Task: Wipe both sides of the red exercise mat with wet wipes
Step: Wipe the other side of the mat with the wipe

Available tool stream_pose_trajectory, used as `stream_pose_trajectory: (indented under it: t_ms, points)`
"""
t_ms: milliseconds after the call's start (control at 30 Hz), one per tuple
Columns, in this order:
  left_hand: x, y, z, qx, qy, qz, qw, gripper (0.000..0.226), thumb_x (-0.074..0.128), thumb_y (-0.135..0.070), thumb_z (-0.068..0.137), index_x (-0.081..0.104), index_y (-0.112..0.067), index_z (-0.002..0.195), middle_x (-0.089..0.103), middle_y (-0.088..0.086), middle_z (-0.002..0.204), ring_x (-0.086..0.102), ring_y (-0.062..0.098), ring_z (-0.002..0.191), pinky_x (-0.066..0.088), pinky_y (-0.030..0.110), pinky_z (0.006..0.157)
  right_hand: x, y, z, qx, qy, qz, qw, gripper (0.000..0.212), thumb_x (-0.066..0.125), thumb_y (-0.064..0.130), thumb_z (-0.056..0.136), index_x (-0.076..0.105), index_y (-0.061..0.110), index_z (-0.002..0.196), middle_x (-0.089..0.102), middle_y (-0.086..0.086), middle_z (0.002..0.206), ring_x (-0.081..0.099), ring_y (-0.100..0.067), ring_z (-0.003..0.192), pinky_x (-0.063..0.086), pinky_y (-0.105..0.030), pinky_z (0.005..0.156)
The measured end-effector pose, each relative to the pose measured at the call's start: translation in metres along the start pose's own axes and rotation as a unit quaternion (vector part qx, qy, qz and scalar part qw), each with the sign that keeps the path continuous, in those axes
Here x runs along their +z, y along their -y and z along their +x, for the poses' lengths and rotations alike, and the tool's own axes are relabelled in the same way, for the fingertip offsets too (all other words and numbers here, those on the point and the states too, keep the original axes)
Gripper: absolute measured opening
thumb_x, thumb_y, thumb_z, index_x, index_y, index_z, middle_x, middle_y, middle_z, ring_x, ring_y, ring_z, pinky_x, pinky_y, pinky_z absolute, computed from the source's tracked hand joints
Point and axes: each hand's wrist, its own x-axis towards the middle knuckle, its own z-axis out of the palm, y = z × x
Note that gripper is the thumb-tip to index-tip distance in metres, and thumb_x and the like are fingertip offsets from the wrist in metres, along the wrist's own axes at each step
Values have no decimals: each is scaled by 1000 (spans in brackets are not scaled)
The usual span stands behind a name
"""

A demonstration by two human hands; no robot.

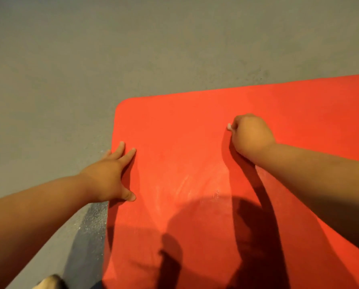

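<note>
Looking down, I saw the red mat (195, 126) lying flat on the grey floor (70, 59). Its round corner was on the left, away from me. My left hand (109, 176) lay flat on the mat's left edge. Its fingers were straight and spread apart, and the outer ones reached over onto the floor. My right hand (250, 135) was curled into a fist on the mat, squeezed around a wet wipe (229, 126). Only a tiny white bit poked out. Pale shiny streaks (184, 184) showed on the mat between my hands, closer to me.
</note>
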Motion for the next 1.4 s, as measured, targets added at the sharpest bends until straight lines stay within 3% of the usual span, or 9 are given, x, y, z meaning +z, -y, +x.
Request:
stream_pose_trajectory:
  t_ms: [267, 533, 633, 767, 900, 1000, 1133, 1267, 1400]
  points:
    - [-6, -6, 2, -32, -6, 101, 994, 150, 77, -72, 49, -14, -8, 150, -14, 20, 157, -4, 28, 148, 11, 41, 120, 43, 98, -140, -308, 207, 137, 918, 26, 49, 12, 87, 62, 16, 110, 53, -4, 108, 52, -26, 107, 45, -36, 92]
    - [-13, 5, 3, -7, 17, 119, 993, 143, 78, -67, 55, -16, -16, 151, -20, 12, 158, 9, 25, 148, 24, 36, 114, 14, 28, -6, -1, -11, 61, 998, 18, 52, 12, 92, 68, 7, 100, 62, -20, 105, 58, -36, 99, 41, -36, 83]
    - [-15, 16, 5, 0, 26, 126, 992, 137, 78, -63, 59, -16, -24, 151, -19, 3, 159, 17, 26, 146, 28, 37, 114, 34, 86, -78, -184, 71, 66, 978, 28, 59, 7, 79, 68, 19, 102, 61, -5, 99, 61, -25, 94, 46, -24, 80]
    - [-18, 25, 6, 21, 21, 143, 989, 133, 75, -64, 63, -17, -27, 150, -19, -1, 159, 18, 25, 146, 29, 36, 114, 44, 107, -128, -413, 202, 118, 880, 12, 68, 15, 73, 64, 19, 84, 55, 0, 80, 59, -22, 75, 51, -28, 62]
    - [-15, 23, 6, 24, 8, 150, 988, 132, 77, -61, 63, -14, -24, 151, -18, 2, 159, 18, 22, 146, 32, 37, 112, 31, 63, -21, -160, 40, 89, 982, 13, 57, 17, 90, 65, 7, 90, 61, -17, 91, 58, -37, 89, 41, -39, 75]
    - [-16, 23, 6, 20, 6, 153, 988, 132, 77, -61, 63, -13, -24, 152, -16, 2, 160, 20, 21, 146, 33, 36, 111, 22, 56, 15, 29, -37, 106, 993, 14, 54, 11, 91, 65, 3, 94, 64, -23, 101, 57, -36, 96, 33, -36, 78]
    - [-19, 22, 6, 24, 9, 170, 985, 131, 76, -63, 63, -11, -22, 152, -12, 3, 160, 23, 22, 144, 35, 37, 110, 46, 131, -61, -146, 101, 128, 976, 25, 51, 7, 89, 66, 11, 110, 61, -13, 112, 56, -29, 107, 37, -29, 88]
    - [-26, 20, 0, 54, 56, 200, 977, 132, 70, -69, 65, -12, -13, 152, -15, 11, 159, 20, 25, 145, 28, 34, 114, 35, 153, -115, -424, 269, 74, 861, 25, 51, 13, 88, 63, 13, 110, 57, -8, 107, 52, -28, 106, 41, -35, 92]
    - [-43, 29, -3, 83, 113, 221, 965, 137, 61, -82, 61, -12, -10, 151, -11, 12, 160, 17, 28, 146, 20, 38, 118, 27, 97, -36, -177, 130, 39, 975, 13, 52, 10, 87, 60, 9, 97, 58, -16, 102, 56, -35, 100, 40, -37, 82]
